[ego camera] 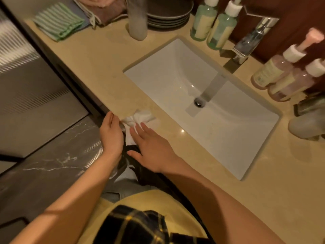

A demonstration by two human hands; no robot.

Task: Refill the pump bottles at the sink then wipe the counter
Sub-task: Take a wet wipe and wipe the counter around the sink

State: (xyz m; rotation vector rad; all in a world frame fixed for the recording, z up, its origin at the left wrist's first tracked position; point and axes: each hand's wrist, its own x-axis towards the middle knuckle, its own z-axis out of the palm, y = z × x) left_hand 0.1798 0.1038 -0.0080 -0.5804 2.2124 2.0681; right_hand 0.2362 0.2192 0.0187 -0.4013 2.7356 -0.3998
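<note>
White wipe point(140, 118) overhangs the counter point(88, 64) edge, long axis toward the sink point(175, 71).

I'm seeing a green striped folded cloth point(58, 22) lying far left, a brown bundled towel point(105, 13) next, grey stacked plates point(168, 16) sitting behind a tall frosted cylinder point(138, 20).

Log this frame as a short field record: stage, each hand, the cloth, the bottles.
stage: wiping the counter at its front edge
right hand: straight fingers on the white cloth
left hand: open, cupped at the counter edge
green pump bottles: two, upright, behind the sink
pink pump bottles: two, on the faucet's other side
</note>
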